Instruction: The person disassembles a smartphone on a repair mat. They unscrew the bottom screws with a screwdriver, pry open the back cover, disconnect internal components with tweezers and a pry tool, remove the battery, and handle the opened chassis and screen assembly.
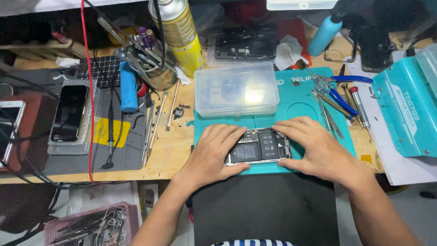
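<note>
Opened phone point(258, 146): both ends hidden under hands, only its middle shows.
Left hand point(213, 157): flat, gripping the phone's left end.
Right hand point(314, 148): flat, gripping its right end.
Clear box point(236, 89): just behind the phone, contents blurred.

Phone repair workshop. Wooden surface point(173, 150) crowded with teal work mat point(300, 105), opened phone point(258, 146), screwdrivers point(359, 107), pliers point(339, 93), tweezers point(325, 116), spray can point(182, 34), parts box point(236, 89), spare phones point(69, 113).
</note>
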